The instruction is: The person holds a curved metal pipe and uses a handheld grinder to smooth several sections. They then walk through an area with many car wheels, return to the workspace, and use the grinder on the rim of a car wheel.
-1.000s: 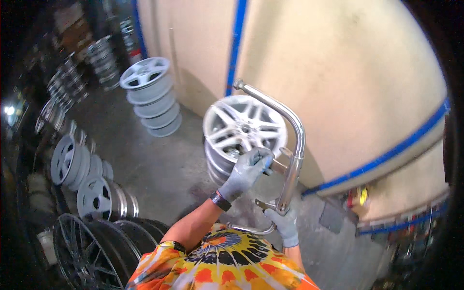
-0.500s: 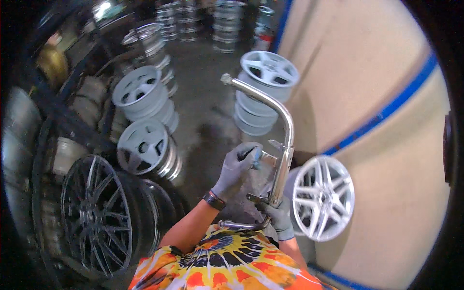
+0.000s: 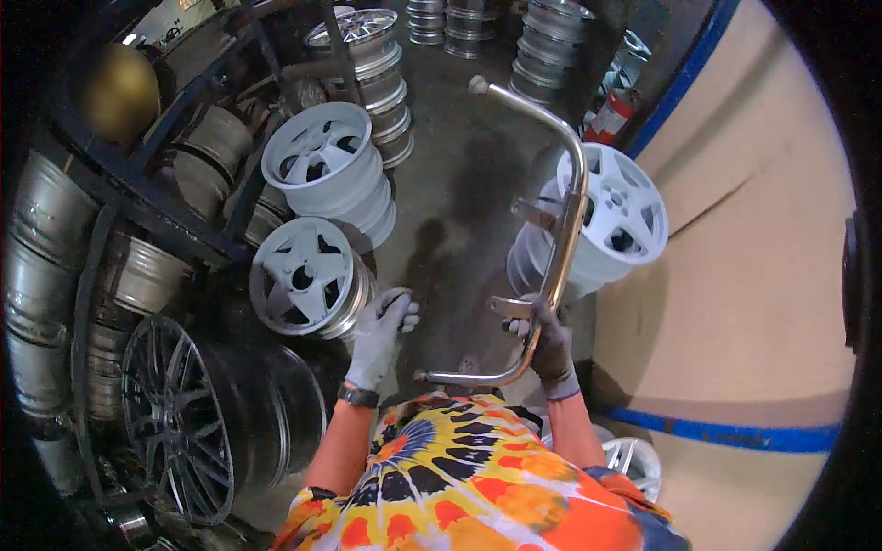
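My gloved right hand is wrapped round the lower part of a bent, shiny metal tube. The tube rises upright in front of me, curves left at its top to a capped end and bends left again at the bottom. Two flat brackets stick out from its left side, the lower one just by my right hand. Apart from the tube, my gloved left hand hangs further left with its fingers curled. Whatever those fingers hold, if anything, is hidden.
Pale grey wheel rims stand stacked at the left, with a large black rim nearer. Another pale rim tops a stack behind the tube. A blue-edged beige panel borders the right, and a red cylinder stands further back.
My left hand has moved away from the tube's bracket to the left. The tube, still in my right hand, appears higher and slightly further right. The view has shifted too.
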A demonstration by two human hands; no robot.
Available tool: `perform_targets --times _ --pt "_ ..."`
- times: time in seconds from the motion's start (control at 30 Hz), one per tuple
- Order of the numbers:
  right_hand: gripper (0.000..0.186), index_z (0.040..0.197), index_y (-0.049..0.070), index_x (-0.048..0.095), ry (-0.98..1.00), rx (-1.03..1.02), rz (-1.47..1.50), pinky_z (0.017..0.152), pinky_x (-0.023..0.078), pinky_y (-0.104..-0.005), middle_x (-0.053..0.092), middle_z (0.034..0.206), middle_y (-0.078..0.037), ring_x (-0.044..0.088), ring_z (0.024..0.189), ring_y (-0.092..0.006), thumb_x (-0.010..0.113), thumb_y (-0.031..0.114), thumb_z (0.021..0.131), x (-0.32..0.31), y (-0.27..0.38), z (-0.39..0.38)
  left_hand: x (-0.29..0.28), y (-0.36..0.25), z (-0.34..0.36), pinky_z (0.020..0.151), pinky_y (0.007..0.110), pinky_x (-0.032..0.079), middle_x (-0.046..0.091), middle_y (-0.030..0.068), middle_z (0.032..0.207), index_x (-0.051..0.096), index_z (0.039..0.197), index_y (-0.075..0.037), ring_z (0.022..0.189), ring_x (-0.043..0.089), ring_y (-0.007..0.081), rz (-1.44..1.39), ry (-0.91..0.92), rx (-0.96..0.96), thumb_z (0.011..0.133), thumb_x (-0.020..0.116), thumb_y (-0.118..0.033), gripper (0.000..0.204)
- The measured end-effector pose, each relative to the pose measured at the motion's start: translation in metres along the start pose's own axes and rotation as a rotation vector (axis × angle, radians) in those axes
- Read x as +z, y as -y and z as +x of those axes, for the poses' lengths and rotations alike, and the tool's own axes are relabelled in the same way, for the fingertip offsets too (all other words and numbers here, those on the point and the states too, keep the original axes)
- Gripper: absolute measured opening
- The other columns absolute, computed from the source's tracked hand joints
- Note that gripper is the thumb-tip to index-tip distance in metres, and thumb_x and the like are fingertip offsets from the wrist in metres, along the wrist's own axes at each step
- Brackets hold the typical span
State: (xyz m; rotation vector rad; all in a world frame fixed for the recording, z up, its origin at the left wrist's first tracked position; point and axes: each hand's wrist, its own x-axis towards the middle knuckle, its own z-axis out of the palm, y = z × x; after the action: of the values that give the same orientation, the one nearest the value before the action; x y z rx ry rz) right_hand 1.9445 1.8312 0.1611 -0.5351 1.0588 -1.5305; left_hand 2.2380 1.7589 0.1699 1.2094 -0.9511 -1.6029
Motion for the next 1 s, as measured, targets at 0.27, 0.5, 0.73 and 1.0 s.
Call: perform_targets --times 0.27,0.5,0.73,1.0 --pt "0.066 0.110 0.002 0.070 0.263 0.057 0.542 0.078 0.064 -0.0449 0.065 0.071 -0.006 0.067 0.068 -0.0212 0.053 0.065 0.111 0.030 0.040 0.218 -0.020 -0.013 0.099 0.083 0.032 0.061 0.075 0.0073 0.106 0.072 0.126 0.001 0.090 0.072 0.0155 0.012 -0.377 0.038 0.110 0.068 -0.025 0.031" --pt "0.070 0.106 0.001 0.072 -0.065 0.085 0.315 0.072 0.064 -0.0396 0.071 0.072 -0.010 0.067 0.062 -0.0211 0.044 0.065 0.114 0.048 0.027 0.378 -0.026 -0.027 0.260 0.084 0.036 0.062 0.076 0.0093 0.107 0.071 0.127 -0.002 0.092 0.075 0.0187 -0.028 -0.341 0.013 0.111 0.067 -0.029 0.033" --pt "0.057 0.097 0.004 0.067 -0.303 0.109 0.265 0.066 0.064 -0.0402 0.066 0.066 -0.007 0.070 0.062 -0.0232 0.073 0.061 0.102 0.069 0.048 0.512 0.006 -0.122 0.471 0.087 0.035 0.061 0.076 0.0108 0.113 0.070 0.129 0.002 0.093 0.075 0.0200 0.168 -0.238 -0.010 0.110 0.067 -0.031 0.038" --pt "0.016 0.087 0.009 0.069 -0.362 -0.069 0.289 0.071 0.065 -0.0383 0.065 0.071 -0.003 0.070 0.068 -0.0169 0.076 0.015 0.099 0.050 0.101 0.679 0.113 -0.187 0.692 0.084 0.029 0.053 0.073 0.0035 0.103 0.072 0.123 0.001 0.091 0.064 0.0116 0.330 -0.079 0.202 0.110 0.067 -0.020 0.026"
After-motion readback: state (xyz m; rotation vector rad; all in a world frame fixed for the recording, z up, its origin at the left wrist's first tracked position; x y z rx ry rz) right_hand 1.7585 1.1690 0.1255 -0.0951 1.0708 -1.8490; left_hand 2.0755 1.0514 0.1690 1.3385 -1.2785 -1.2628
